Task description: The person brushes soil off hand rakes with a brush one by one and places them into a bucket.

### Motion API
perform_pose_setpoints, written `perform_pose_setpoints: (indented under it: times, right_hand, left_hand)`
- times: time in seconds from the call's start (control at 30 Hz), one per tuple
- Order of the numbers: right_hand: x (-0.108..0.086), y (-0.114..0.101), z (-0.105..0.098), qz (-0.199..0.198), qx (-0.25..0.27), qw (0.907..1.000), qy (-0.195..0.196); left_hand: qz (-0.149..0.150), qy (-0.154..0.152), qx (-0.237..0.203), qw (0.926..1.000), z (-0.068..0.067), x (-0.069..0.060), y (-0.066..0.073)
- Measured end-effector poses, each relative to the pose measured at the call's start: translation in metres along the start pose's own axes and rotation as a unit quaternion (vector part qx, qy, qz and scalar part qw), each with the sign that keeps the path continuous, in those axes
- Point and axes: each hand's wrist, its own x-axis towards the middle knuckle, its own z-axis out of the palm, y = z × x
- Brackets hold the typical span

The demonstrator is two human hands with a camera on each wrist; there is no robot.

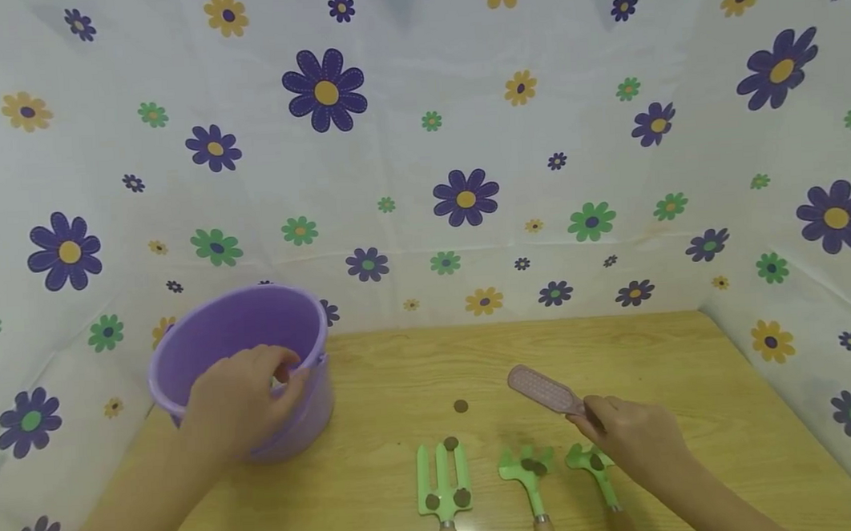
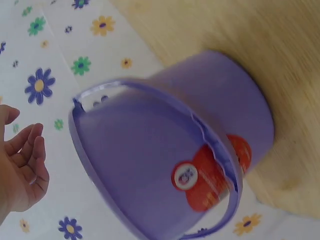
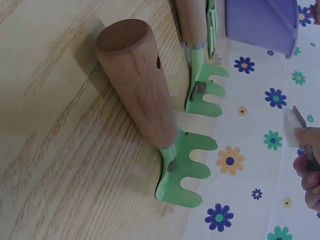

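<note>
Purple bucket (image 1: 319, 403) on worktop (image 1: 394, 363); left hand (image 1: 241, 399) by its rim, fingers loosely curved, thumb apart. Green fork (image 1: 442, 479), two green rakes (image 1: 533, 488), brown discs (image 1: 462, 498) on them. Right hand (image 1: 632, 431) clamped on pinkish paddle-shaped tool (image 1: 543, 388), held up.

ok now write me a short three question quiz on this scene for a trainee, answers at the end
1. Multiple choice: which of the person's hands holds the pinkish paddle-shaped tool? a) left b) right c) both
2. True or false: in the head view, the purple bucket stands left of all the green-headed tools.
3. Count: how many green-headed tools lie on the table?

Key: 1. b, the right hand. 2. True. 3. Three.
</note>
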Motion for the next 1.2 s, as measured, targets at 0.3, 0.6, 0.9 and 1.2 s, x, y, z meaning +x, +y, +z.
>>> perform_pose_setpoints:
  times: [0.3, 0.6, 0.9, 1.2]
  right_hand:
    - [0.001, 0.0, 0.0, 0.006, -0.011, 0.9999, 0.012]
    - [0.0, 0.002, -0.001, 0.005, -0.019, 0.9997, 0.012]
    - [-0.004, 0.004, -0.003, 0.002, -0.014, 0.9998, 0.012]
    - [-0.005, 0.005, -0.001, -0.003, -0.018, 0.9997, 0.015]
  left_hand:
    - [-0.094, -0.062, -0.037, 0.9929, 0.02, -0.035, 0.038]
    - [-0.122, -0.149, -0.052, 0.9799, 0.048, -0.062, 0.073]
    - [-0.104, -0.273, -0.123, 0.9484, 0.077, -0.081, 0.095]
    - [-0.111, -0.397, -0.162, 0.8964, 0.103, -0.088, 0.127]
